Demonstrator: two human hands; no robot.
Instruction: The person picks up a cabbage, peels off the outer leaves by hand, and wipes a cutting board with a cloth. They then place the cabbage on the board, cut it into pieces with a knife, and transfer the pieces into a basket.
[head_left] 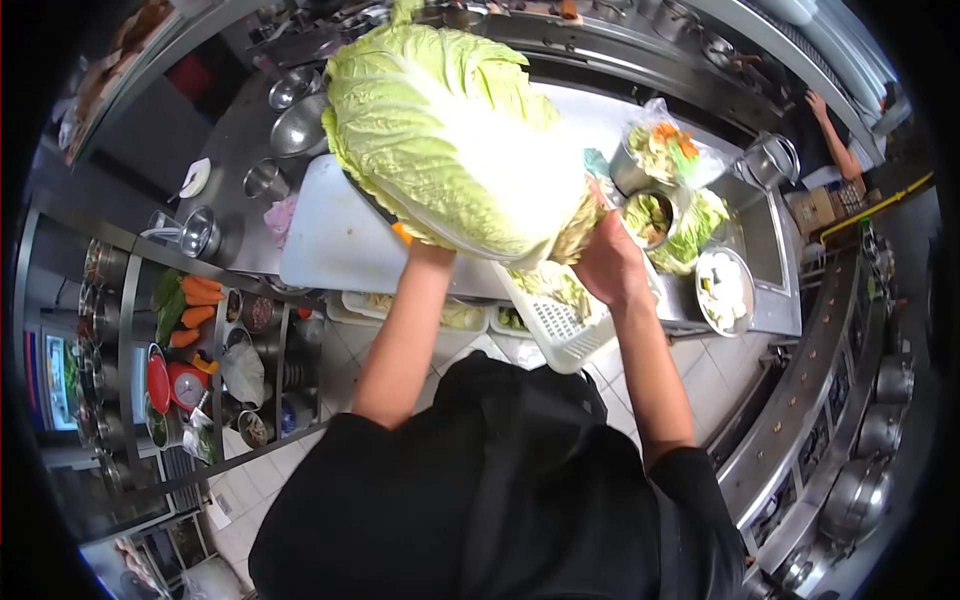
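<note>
A large napa cabbage [450,140], pale green with a white base, is held up close to the camera above the worktop. My right hand [612,260] grips its root end, thumb along the side. Beneath the leaves my left hand [432,254] supports the cabbage; its fingers are hidden. A small orange thing [401,232] shows by the left wrist, too covered to name. Under the cabbage lies a white cutting board [325,235]. Below my right hand a white perforated basket [570,345] contains cut cabbage leaves [555,287].
Steel bowls [300,125] stand at the left back. At the right are a pot of vegetable scraps [630,170], more leafy cabbage [695,230], a bowl of white pieces [725,290] and a sink [765,235]. Another person's arm [835,135] shows at the far right.
</note>
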